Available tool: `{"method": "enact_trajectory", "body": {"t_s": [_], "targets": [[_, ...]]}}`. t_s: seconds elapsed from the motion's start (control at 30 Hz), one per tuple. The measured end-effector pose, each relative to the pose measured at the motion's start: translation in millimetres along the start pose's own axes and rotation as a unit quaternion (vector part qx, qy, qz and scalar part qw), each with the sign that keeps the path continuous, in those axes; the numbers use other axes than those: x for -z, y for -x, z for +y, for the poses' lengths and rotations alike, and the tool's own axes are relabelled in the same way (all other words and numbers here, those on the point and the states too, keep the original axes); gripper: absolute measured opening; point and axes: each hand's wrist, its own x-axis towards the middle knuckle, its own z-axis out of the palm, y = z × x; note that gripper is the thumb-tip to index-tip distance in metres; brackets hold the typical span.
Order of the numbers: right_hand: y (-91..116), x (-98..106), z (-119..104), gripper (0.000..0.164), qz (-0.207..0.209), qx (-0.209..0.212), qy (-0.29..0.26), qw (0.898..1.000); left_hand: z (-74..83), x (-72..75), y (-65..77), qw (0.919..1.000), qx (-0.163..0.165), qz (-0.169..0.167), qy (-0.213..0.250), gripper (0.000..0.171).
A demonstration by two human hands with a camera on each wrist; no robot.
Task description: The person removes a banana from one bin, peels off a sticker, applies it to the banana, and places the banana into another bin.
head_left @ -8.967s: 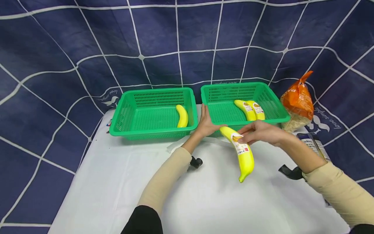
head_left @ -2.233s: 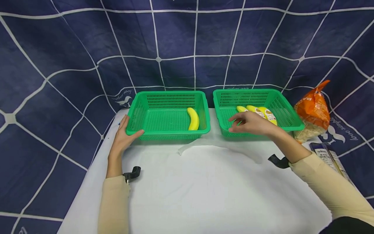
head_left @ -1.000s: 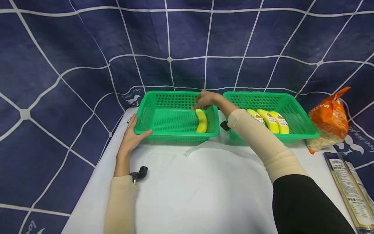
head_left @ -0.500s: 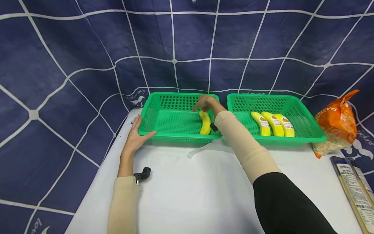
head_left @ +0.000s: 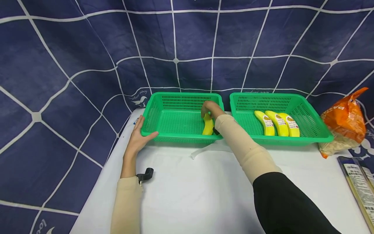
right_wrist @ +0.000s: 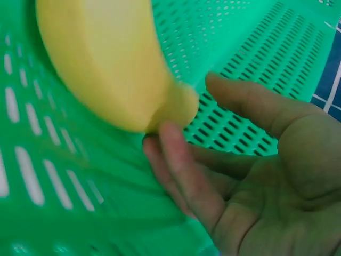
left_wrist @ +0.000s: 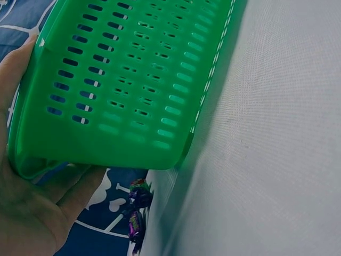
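Note:
In the left green basket (head_left: 181,136), a yellow banana (head_left: 208,127) lies along the right wall. My right hand (head_left: 211,110) reaches in over its far end and hides part of it. The right wrist view has the banana (right_wrist: 106,58) large and blurred, its tip between my curled fingers (right_wrist: 184,165) and my thumb (right_wrist: 240,98). The fingertips touch the tip; the thumb stands close by it. At the basket's left front corner my left hand (head_left: 138,138) rests with spread fingers, thumb along the front rim. The left wrist view shows that palm against the basket's wall (left_wrist: 122,96).
A second green basket (head_left: 280,141) on the right holds 3 labelled bananas (head_left: 277,123). Beyond it stand an orange-topped bag (head_left: 344,120) and a flat printed package (head_left: 357,185). A translucent strip (head_left: 211,147) lies on the white table (head_left: 187,195). Small shiny wrapped pieces (left_wrist: 137,208) lie beside the left basket.
A third labelled banana has gone into the right basket. The right hand has crossed to the left basket and lowered onto the banana's far end. The left hand has moved to that basket's left corner.

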Motion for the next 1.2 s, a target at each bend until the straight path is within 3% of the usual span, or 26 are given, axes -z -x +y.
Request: {"method": "enact_trajectory", "body": {"t_s": [0.17,0.3,0.43,0.57,0.7,0.9,1.2], "targets": [[-17.1,-3.8,3.3,0.037,0.001,-0.007,0.012,1.0,0.9,0.0,2.2,1.0,0.0,0.001,0.001,0.107],[-24.2,-4.2,7.7,0.045,-0.029,-0.006,0.0,1.0,1.4,0.0,3.0,1.0,0.003,-0.002,0.001,0.105],[-15.3,-3.7,13.0,0.052,-0.06,0.006,-0.048,0.997,1.5,-0.5,2.3,1.0,0.001,-0.006,0.004,0.105],[-7.6,-5.1,16.5,0.054,-0.06,0.016,-0.088,0.994,1.7,-0.2,1.7,1.0,-0.001,-0.007,0.006,0.105],[-11.1,-7.1,20.0,0.051,-0.039,0.027,-0.102,0.994,1.5,-0.1,2.0,1.0,0.0,-0.008,0.006,0.106],[-15.2,-10.2,18.4,0.038,0.042,0.037,-0.095,0.994,1.8,-0.1,1.4,1.0,0.003,-0.006,0.002,0.104],[-5.5,-3.5,8.6,0.045,0.117,0.044,-0.097,0.987,1.1,1.3,1.7,0.9999,0.009,-0.004,0.004,0.106]]}}
